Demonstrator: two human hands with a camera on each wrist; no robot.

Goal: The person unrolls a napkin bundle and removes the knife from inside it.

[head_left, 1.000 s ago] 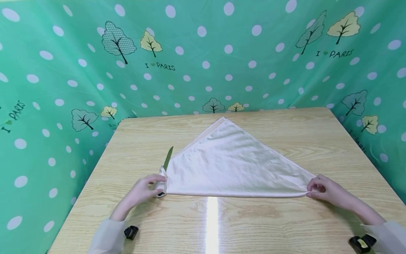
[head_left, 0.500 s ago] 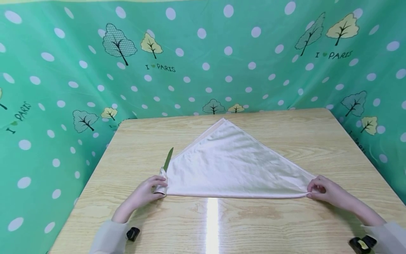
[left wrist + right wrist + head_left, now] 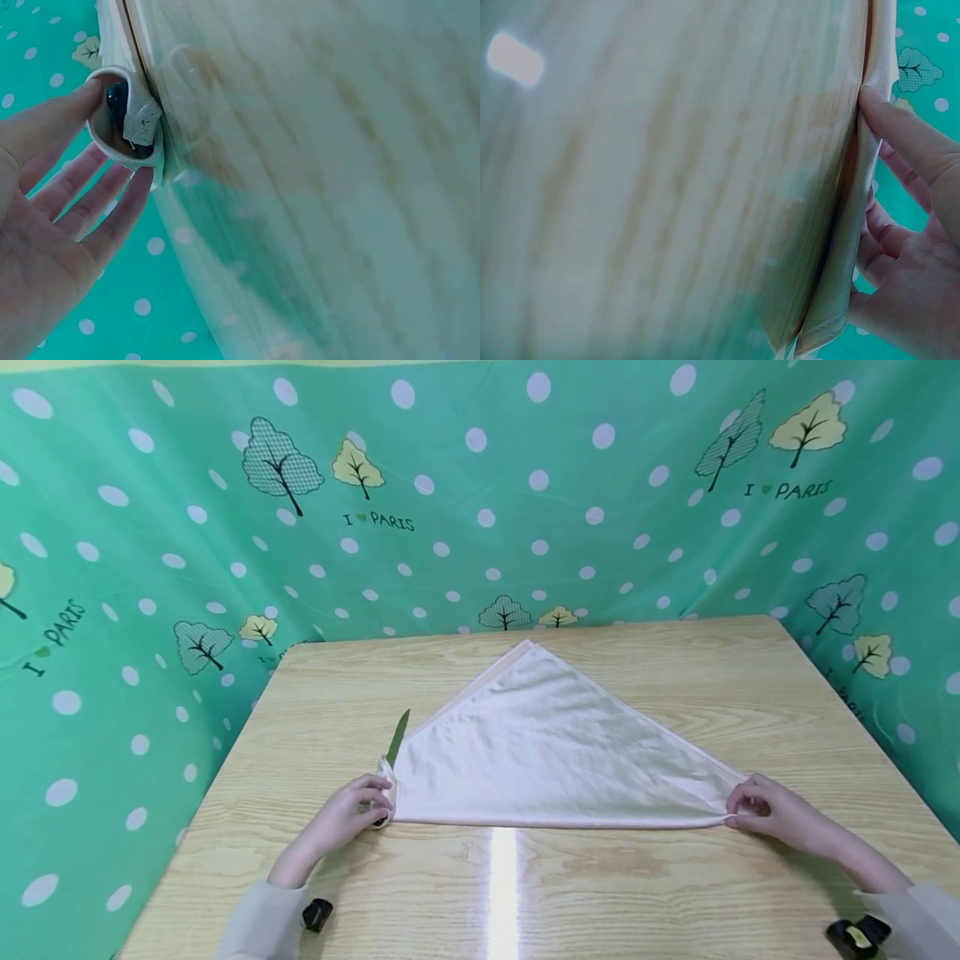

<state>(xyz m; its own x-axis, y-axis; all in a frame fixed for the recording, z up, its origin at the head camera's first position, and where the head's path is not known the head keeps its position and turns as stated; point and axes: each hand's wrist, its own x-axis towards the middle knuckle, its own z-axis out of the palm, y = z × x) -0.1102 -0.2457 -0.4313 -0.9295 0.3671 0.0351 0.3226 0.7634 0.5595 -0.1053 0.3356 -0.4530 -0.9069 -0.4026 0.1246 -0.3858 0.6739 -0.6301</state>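
A pale pinkish-white cloth (image 3: 517, 760), folded into a triangle, lies on the table with its peak pointing away. At its left corner the cloth is wrapped around a knife, whose green pointed blade (image 3: 399, 737) sticks out at the far end. The knife's dark handle end (image 3: 117, 101) shows inside the cloth roll in the left wrist view, beside a small sewn label (image 3: 142, 124). My left hand (image 3: 348, 810) holds this roll between thumb and fingers. My right hand (image 3: 772, 814) pinches the cloth's right corner, its thumb on the near folded edge.
The cloth lies on a light wood-grain table (image 3: 637, 893), with a bright strip of reflected light (image 3: 502, 893) in front of it. A green polka-dot curtain (image 3: 480, 477) hangs behind and along both sides.
My left fingers shift on the roll: the dark handle end shows, is covered half a second ago, and shows again now. The roll sits slightly further right. My right hand stays put.
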